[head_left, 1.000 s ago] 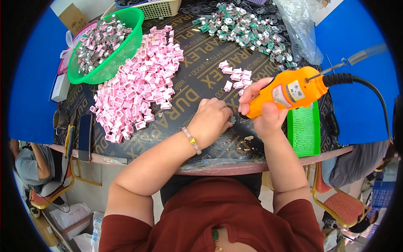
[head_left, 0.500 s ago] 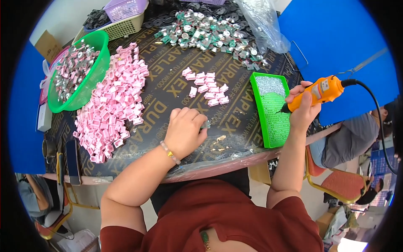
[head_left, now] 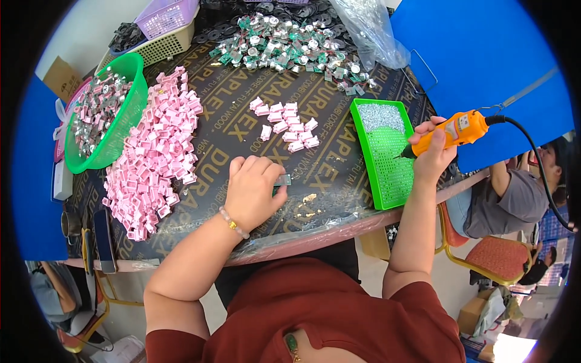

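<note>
My left hand (head_left: pixel 253 189) rests low over the near middle of the table, its fingers curled round a small clear-and-greenish part (head_left: pixel 282 180) that sticks out by the thumb. Wrapped in my right hand (head_left: pixel 431 152) is an orange electric screwdriver (head_left: pixel 463 129) with a black cord. Its dark tip points left over the green tray (head_left: pixel 382 202), which has a perforated bed and small silvery screws (head_left: pixel 381 117) heaped at its far end. Beyond my left hand lie several loose pink plastic housings (head_left: pixel 290 126).
A big heap of pink housings (head_left: pixel 151 151) covers the left side. Beside it a green basket (head_left: pixel 138 91) of assembled pieces leans tilted. Clear-and-green parts (head_left: pixel 284 45) pile at the back, near a plastic bag (head_left: pixel 369 30). A phone (head_left: pixel 105 239) lies at the left edge.
The whole view has shifted slightly, moving the table things leftward. More of the small part shows at my left fingers. My right hand still holds the screwdriver above the tray.
</note>
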Demonstrator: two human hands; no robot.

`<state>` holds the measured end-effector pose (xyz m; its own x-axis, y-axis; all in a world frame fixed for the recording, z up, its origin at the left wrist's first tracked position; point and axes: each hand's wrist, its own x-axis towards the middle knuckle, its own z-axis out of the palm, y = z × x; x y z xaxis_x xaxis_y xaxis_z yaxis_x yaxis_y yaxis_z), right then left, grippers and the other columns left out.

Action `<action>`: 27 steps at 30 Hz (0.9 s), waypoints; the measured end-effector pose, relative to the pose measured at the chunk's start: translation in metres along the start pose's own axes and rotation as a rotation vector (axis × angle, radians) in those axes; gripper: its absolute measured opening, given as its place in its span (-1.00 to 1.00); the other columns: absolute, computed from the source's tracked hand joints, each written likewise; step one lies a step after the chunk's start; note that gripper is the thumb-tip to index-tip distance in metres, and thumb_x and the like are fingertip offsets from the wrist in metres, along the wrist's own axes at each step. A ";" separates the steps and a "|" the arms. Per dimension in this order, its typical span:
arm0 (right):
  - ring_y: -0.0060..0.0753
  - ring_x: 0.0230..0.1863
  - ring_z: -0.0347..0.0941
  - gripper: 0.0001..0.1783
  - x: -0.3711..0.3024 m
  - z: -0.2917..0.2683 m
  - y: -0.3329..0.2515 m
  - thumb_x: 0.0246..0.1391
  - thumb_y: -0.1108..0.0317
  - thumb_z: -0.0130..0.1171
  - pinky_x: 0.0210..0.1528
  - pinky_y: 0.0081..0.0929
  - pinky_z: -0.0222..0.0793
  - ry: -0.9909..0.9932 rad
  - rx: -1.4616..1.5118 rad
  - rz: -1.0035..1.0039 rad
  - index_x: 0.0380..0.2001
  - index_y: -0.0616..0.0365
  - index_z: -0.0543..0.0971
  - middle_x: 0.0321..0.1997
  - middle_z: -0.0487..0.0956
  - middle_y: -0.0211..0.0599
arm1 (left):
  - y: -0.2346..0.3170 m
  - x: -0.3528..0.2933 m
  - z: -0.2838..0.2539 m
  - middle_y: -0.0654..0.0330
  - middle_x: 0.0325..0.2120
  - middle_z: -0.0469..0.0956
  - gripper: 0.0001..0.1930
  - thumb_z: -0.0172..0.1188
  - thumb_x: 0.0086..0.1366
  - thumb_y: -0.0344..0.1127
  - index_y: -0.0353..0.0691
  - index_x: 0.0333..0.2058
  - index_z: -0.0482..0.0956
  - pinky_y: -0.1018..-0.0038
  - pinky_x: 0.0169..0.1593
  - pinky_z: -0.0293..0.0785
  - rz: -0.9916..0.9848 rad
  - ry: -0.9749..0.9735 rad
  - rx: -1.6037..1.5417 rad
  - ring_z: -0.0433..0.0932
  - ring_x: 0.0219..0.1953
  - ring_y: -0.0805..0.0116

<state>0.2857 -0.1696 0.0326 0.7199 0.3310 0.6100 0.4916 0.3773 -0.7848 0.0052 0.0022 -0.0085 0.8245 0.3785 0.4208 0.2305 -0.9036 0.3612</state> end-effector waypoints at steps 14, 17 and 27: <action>-0.43 -0.58 0.41 -0.30 -0.037 0.080 -0.062 -0.02 -0.30 0.09 -0.50 -0.46 0.39 -0.220 0.374 0.079 -0.11 0.11 0.35 -0.46 0.48 -0.20 | -0.002 -0.005 0.007 0.32 -0.47 0.46 -0.81 0.28 -0.10 -0.32 -0.10 -0.43 0.55 0.30 -0.08 0.18 0.018 0.026 -0.039 0.42 -0.29 0.34; -0.40 -0.53 0.44 -0.29 -0.066 0.125 -0.059 -0.09 -0.22 0.22 -0.45 -0.48 0.42 -0.389 0.550 0.280 -0.11 0.14 0.33 -0.42 0.49 -0.18 | -0.004 -0.008 0.006 0.32 -0.48 0.44 -0.81 0.28 -0.10 -0.32 -0.10 -0.43 0.55 0.30 -0.09 0.18 0.012 0.030 -0.048 0.42 -0.30 0.34; -0.45 -0.52 0.43 -0.34 -0.085 0.159 -0.043 -0.04 -0.08 0.26 -0.44 -0.53 0.42 -0.472 0.673 0.291 -0.11 0.23 0.32 -0.39 0.49 -0.14 | -0.004 -0.008 0.005 0.30 -0.49 0.42 -0.81 0.29 -0.13 -0.24 -0.11 -0.48 0.55 0.33 -0.08 0.17 -0.002 0.033 -0.052 0.39 -0.27 0.33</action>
<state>0.1258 -0.0769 0.0318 0.4201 0.7616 0.4934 -0.1819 0.6033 -0.7765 0.0002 0.0021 -0.0170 0.8065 0.3871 0.4468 0.2042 -0.8917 0.4040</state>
